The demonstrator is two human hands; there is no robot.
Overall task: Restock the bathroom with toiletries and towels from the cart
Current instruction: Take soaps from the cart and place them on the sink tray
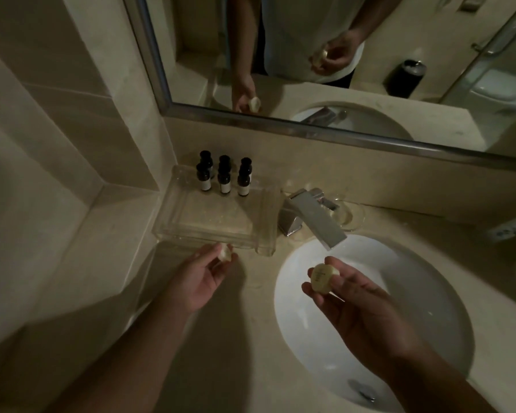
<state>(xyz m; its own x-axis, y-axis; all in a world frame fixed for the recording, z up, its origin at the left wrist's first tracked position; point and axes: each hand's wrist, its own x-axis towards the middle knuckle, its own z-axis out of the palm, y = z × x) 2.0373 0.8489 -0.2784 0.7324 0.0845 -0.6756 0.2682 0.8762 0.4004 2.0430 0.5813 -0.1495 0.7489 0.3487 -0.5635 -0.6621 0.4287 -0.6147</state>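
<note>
So, head view: one wrapped soap in each hand, over the surface.
L hand (200, 275) fingers pinch small soap (224, 252) at front edge of clear tray (209, 216), dark bottles (224, 183) at its back; R hand (358, 302) fingers clamped on round soap (323, 277) above sink (429, 308).

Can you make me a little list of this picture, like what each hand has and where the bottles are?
left hand: pinches a small wrapped soap near the clear tray's front edge
right hand: holds a round wrapped soap above the white sink
dark bottles: upright at the tray's back
faucet: silver, spout over the sink
</note>
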